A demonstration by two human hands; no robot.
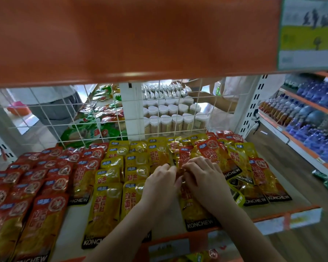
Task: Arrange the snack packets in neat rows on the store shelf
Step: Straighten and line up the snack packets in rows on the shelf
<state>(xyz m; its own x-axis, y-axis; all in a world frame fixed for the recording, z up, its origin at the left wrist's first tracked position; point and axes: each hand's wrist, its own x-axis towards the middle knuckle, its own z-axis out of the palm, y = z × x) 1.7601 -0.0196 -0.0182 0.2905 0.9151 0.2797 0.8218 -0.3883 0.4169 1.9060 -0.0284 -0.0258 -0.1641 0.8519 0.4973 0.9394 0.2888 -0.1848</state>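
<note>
Red snack packets [36,188] lie in overlapping rows on the left of the white shelf [74,220]. Yellow packets [108,188] fill the middle in rows. A looser, crooked heap of red and yellow packets [240,163] covers the right part. My left hand [160,183] and my right hand [202,178] meet over the centre. Both pinch the top edge of one red-and-yellow packet [192,207] that lies under my right hand; its upper end is hidden by my fingers.
An orange shelf [133,38] hangs close overhead. A white wire grid [106,118] backs the shelf, with jars and green packs behind it and a person beyond. The orange front rail [269,218] carries price tags. An aisle shelf of bottles [314,129] runs at right.
</note>
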